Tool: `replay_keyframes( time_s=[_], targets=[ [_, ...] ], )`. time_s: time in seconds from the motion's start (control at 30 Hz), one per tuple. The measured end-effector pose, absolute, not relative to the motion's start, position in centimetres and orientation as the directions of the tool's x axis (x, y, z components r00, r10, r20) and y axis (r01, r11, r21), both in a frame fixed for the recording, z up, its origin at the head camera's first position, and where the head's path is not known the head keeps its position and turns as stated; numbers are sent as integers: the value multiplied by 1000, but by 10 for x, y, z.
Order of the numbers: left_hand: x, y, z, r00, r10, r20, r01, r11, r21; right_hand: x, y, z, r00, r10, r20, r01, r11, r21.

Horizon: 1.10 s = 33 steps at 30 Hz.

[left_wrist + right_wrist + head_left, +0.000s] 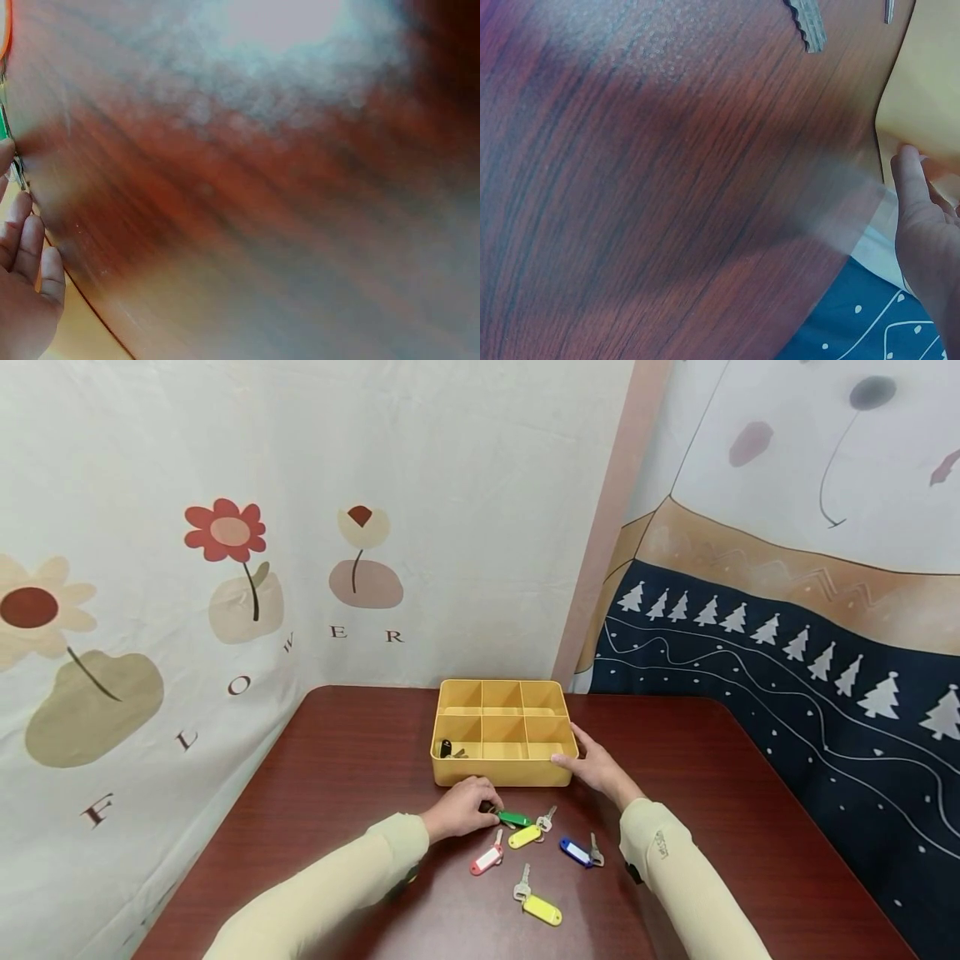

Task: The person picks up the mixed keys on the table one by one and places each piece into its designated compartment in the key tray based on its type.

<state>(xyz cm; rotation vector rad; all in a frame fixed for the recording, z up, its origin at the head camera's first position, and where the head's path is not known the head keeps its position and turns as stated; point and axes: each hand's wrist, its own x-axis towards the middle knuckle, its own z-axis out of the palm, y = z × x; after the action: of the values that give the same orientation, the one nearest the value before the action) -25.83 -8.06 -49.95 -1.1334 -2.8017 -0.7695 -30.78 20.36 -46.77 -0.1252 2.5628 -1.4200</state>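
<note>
A yellow divided box [501,772] stands at the back of the table. My right hand [600,768] grips its front right corner, thumb over the rim and fingers along the side. In the right wrist view, that hand [922,217] lies against the box's wall [922,82]. In the box's front left compartment lies a black-headed key [446,748]. Just in front of the box, my left hand [463,808] pinches a dark-headed key [487,807], partly hidden by the fingers. A key with a green tag [514,818] lies right beside its fingertips.
Further keys lie scattered on the brown table [337,760]: one with a red tag [487,859], one with a blue tag [576,852], and two with yellow tags, one nearer [542,910] and one farther [525,836]. Printed fabric [465,527] hangs behind the table.
</note>
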Motion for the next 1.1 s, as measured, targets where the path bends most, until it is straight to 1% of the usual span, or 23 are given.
replay_keyframes(
  time_s=[0.3, 0.53, 0.7, 0.9, 1.1],
  targets=[
    [-260, -83, -497, -723, 652, 227, 664, 567, 487, -308, 203, -465, -975, -182, -126, 12, 526, -851],
    [-258, -86, -495, -712, 668, 217, 671, 558, 487, -307, 203, -464, -975, -181, -130, 13, 537, -843],
    [-258, -86, -494, -717, 660, 224, 668, 560, 490, -306, 203, -463, -975, -178, -131, 11, 553, -833],
    [-258, -85, -489, -727, 630, 274, 668, 555, 496, -306, 204, -464, -976, -175, -131, 12, 557, -830],
    [-257, -86, -481, -746, 597, 295, 643, 531, 552, -306, 204, -464, -976, -176, -127, 9, 551, -834]
  ],
)
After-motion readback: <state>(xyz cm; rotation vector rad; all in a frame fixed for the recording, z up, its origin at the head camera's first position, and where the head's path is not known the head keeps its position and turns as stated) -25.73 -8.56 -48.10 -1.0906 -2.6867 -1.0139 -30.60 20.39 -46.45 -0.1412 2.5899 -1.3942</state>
